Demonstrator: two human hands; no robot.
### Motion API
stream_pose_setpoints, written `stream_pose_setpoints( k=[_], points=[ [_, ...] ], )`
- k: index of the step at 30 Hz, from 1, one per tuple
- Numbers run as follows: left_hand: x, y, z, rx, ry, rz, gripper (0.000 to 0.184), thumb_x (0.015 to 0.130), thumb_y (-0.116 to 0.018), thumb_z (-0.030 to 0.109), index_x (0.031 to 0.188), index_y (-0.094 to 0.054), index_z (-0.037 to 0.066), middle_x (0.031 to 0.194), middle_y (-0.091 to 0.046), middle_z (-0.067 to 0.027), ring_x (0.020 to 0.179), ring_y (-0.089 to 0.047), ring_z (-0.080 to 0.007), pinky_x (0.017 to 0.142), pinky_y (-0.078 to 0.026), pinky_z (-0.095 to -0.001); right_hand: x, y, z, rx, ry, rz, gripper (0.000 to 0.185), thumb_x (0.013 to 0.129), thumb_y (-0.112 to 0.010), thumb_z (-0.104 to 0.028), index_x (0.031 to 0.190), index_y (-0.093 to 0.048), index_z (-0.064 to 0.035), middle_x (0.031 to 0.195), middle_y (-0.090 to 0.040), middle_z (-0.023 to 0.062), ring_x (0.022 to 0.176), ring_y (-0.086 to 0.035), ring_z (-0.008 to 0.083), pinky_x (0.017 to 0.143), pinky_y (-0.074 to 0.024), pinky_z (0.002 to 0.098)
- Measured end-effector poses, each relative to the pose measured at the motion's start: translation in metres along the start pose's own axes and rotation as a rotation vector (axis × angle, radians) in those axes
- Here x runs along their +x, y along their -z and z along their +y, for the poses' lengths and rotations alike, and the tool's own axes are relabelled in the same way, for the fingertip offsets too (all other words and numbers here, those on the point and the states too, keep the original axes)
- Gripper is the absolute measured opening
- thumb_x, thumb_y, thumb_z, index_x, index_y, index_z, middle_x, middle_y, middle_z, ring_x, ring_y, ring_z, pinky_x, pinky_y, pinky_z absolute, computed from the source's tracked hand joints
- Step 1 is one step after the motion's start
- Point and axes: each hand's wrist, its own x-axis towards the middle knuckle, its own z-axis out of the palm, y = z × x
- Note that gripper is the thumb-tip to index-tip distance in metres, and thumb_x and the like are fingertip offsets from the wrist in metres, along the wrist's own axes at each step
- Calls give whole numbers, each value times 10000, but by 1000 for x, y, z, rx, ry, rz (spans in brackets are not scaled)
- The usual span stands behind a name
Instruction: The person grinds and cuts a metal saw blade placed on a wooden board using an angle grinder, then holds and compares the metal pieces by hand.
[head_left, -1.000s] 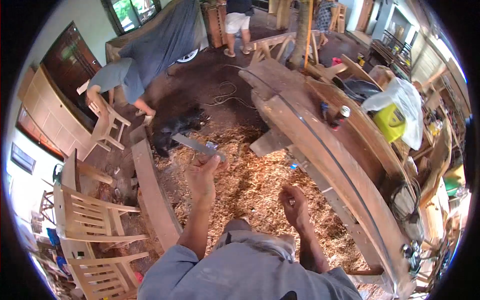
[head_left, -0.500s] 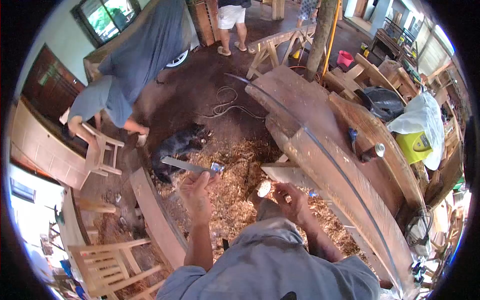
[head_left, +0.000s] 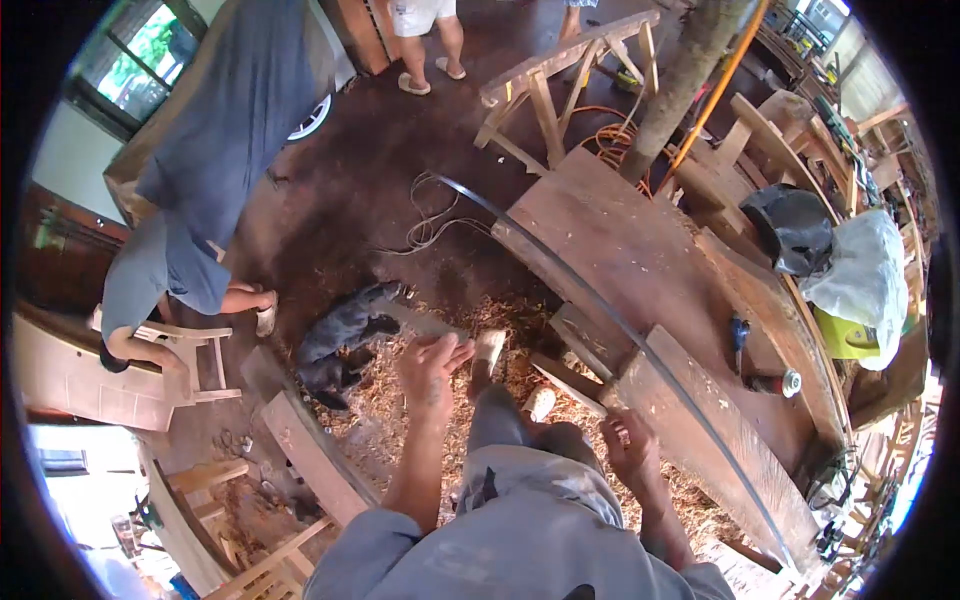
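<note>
My left hand [head_left: 432, 375] is raised in front of me, closed on a flat metal blade [head_left: 418, 319] that points up and to the left. The blade is faint against the wood shavings. Lower down on the right, my right hand [head_left: 632, 445] has its fingers curled beside the end of a thick plank [head_left: 700, 430]; whatever is inside them, if anything, is hidden. A long, thin dark strip [head_left: 610, 310] runs in a curve across the planks at my right. Below my hands, my feet in slippers [head_left: 540, 404] stand on wood shavings [head_left: 400, 440].
A black dog [head_left: 345, 330] lies on the floor ahead to the left. Another person [head_left: 165, 270] bends over a wooden chair [head_left: 215, 365]. A sawhorse [head_left: 565, 85], a post [head_left: 685, 90] and a looped cord [head_left: 430, 230] are further ahead. A wide board [head_left: 310, 450] stands at my left.
My view has shifted forward and right. The blade in my left hand has turned and looks duller. My right hand has moved lower and outward, its fingers more curled. One foot has stepped ahead.
</note>
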Motion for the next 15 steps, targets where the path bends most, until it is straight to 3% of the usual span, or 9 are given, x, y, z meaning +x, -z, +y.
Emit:
stream_pose_setpoints(
  k=[2,4,6,7,11,15],
  points=[
    [41,-3,-13,-84,151,-39,169,889,-707,30,1005,-611,-46,899,-690,-150,794,-731,-285,785,-618,-399,39,-8,-10,-110,143,144,208,902,-681,-67,1095,-661,5,971,-701,200,843,-711,345,737,-565,409],
    [85,-5,-24,-88,182,-35,155,886,-712,47,991,-614,-12,912,-684,-122,837,-725,-280,799,-598,-396,88,-19,-28,-55,95,153,222,897,-682,-80,1105,-656,-8,985,-692,202,907,-687,355,804,-548,430],
    [135,-4,-33,-162,273,3,129,883,-710,73,980,-634,35,926,-711,-96,875,-727,-269,808,-590,-400,144,-32,-44,-222,95,200,229,904,-671,-80,1118,-652,1,1017,-684,199,953,-662,359,833,-533,419],
    [158,-5,-31,-195,294,11,101,881,-707,66,955,-640,50,906,-706,-81,897,-722,-272,823,-582,-408,170,-43,-35,-273,47,172,293,895,-691,-121,1161,-636,-12,1146,-653,215,1076,-609,389,931,-486,464],
    [235,10,-21,-109,276,70,114,876,-723,80,953,-645,49,901,-697,-78,894,-720,-275,852,-572,-429,253,-73,-15,-427,30,126,472,889,-696,-192,1308,-537,-41,1294,-577,226,1188,-529,430,1030,-393,538],
    [291,21,-6,-19,286,132,199,877,-732,96,999,-614,-9,938,-676,-131,893,-720,-316,844,-579,-439,283,-90,3,-495,-69,132,465,875,-722,-239,1270,-583,-39,1283,-585,227,1182,-540,424,1012,-408,529]
  ],
)
